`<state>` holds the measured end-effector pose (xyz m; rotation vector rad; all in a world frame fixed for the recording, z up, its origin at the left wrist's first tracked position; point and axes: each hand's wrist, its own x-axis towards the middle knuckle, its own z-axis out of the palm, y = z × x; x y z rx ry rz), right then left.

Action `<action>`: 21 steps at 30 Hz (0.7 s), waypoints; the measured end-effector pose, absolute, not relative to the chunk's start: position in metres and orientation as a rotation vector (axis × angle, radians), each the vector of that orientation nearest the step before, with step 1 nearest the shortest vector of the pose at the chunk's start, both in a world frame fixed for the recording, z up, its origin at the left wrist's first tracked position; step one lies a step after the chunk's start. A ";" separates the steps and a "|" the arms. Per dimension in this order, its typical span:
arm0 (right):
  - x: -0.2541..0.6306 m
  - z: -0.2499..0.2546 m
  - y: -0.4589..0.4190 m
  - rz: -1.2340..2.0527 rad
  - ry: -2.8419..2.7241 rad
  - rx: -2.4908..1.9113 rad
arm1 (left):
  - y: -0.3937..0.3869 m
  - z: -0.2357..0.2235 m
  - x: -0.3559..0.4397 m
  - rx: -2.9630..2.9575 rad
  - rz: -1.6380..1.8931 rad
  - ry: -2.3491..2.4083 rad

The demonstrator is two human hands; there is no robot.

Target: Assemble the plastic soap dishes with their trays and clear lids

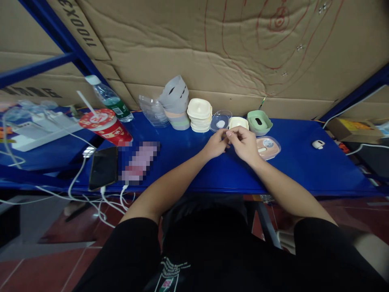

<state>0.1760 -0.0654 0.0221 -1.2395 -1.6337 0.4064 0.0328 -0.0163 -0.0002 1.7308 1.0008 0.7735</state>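
Note:
Both my hands meet over the middle of the blue table (188,170). My left hand (216,144) and my right hand (244,142) are closed with fingertips pinched together on something small that I cannot make out. Just behind them stand a cream box (238,122), a clear lid with a white disc (221,120) and a green box (259,122). A pink tray (268,147) with a clear cover lies right of my right hand.
A stack of cream boxes (199,114), stacked lids (176,103) and clear covers (153,110) stand at the back. A red cup (105,126), a bottle (109,98), a phone (103,167) and cables lie left. A small white device (318,144) sits right.

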 end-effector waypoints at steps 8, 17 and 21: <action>0.191 -0.006 -0.039 0.402 -1.396 -1.236 | -0.017 0.002 0.024 2.396 0.684 1.117; 0.279 -0.019 -0.100 -0.313 -2.073 -1.352 | -0.022 0.005 0.022 2.473 0.585 1.155; 0.334 -0.020 -0.118 -0.742 -1.925 -1.657 | -0.023 0.005 0.023 2.513 0.538 1.119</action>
